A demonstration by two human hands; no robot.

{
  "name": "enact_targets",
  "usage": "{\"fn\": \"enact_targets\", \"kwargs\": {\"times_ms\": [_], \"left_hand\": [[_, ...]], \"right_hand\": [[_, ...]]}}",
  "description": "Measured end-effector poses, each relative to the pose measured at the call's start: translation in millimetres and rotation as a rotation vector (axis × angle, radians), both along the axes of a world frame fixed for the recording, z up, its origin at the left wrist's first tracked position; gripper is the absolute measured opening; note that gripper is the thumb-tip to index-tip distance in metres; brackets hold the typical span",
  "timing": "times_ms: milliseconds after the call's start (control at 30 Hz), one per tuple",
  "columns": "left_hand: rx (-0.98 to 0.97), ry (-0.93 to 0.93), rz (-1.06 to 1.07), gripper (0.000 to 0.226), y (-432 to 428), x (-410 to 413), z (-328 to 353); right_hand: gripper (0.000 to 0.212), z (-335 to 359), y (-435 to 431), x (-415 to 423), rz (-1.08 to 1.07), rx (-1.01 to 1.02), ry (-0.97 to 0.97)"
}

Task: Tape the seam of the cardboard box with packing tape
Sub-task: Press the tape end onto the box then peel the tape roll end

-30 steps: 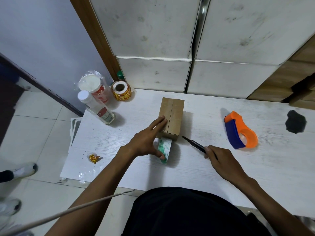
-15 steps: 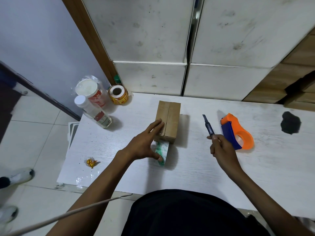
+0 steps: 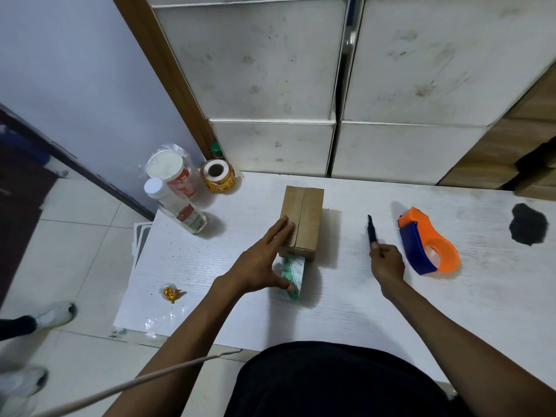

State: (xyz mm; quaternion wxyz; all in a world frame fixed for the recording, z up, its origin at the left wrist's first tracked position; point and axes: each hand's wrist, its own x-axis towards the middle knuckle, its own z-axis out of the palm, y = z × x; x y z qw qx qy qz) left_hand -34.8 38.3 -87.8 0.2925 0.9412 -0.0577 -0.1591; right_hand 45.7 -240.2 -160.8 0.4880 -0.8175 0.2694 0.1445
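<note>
A small brown cardboard box [image 3: 304,218] stands on the white table [image 3: 346,296], its top seam running away from me. My left hand [image 3: 261,260] lies flat on the box's near left edge, the thumb touching a green and white packet [image 3: 294,273] lying against the box's near end. My right hand [image 3: 386,263] grips a black utility knife [image 3: 371,230] that points away from me, to the right of the box. An orange and blue tape dispenser [image 3: 427,242] lies just right of that hand.
At the table's far left corner stand a clear bottle [image 3: 177,206], a wrapped cup [image 3: 171,173] and a roll of yellow-red labels [image 3: 217,176]. A yellow wrapper [image 3: 171,292] lies near the left edge, a black stain [image 3: 528,224] far right. White cabinets back the table. A shoe [image 3: 51,317] is on the floor.
My right hand lifted the knife from beside the box and swung it right, toward the tape dispenser, blade end now pointing away. My left hand stayed on the box.
</note>
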Motion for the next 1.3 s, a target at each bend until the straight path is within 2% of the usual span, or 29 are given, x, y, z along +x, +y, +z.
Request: {"fn": "enact_targets", "kwargs": {"times_ms": [100, 200, 367, 600, 667, 733, 800, 867, 967, 1100, 1300], "left_hand": [[-0.019, -0.035, 0.072, 0.135, 0, -3, 1], [-0.048, -0.039, 0.158, 0.135, -2, -8, 0], [-0.119, 0.023, 0.182, 0.134, -2, -16, -11], [-0.164, 0.015, 0.195, 0.133, -3, -23, -14], [-0.198, -0.002, 0.212, 0.12, -3, -22, -11], [-0.195, -0.072, 0.239, 0.093, -3, -15, -7], [-0.145, -0.188, 0.261, 0.064, -3, -5, -6], [-0.041, -0.286, 0.217, 0.047, -4, 7, -7], [0.061, -0.344, 0.137, 0.038, -8, 19, -13], [0.07, -0.385, 0.141, 0.034, -9, 20, -19], [0.047, -0.416, 0.09, 0.035, -9, 19, -24]], "right_hand": [[0.022, -2, -1, -3, -0.018, -0.069, -0.041], [0.014, -5, -5, -7, 0.011, -0.132, -0.103], [0.014, 1, -10, -10, 0.048, -0.12, -0.178], [0.016, 46, 20, -23, 0.427, -0.038, -0.488], [0.019, 59, 34, -22, 0.573, -0.069, -0.567], [0.026, 70, 47, -19, 0.709, -0.118, -0.63], [0.037, 76, 58, -15, 0.837, -0.196, -0.665], [0.043, 76, 67, -13, 0.939, -0.295, -0.671], [0.041, 70, 76, -12, 1.027, -0.442, -0.762], [0.033, 58, 76, -13, 1.05, -0.552, -0.928], [0.029, 40, 72, -13, 1.083, -0.542, -1.019]]}}
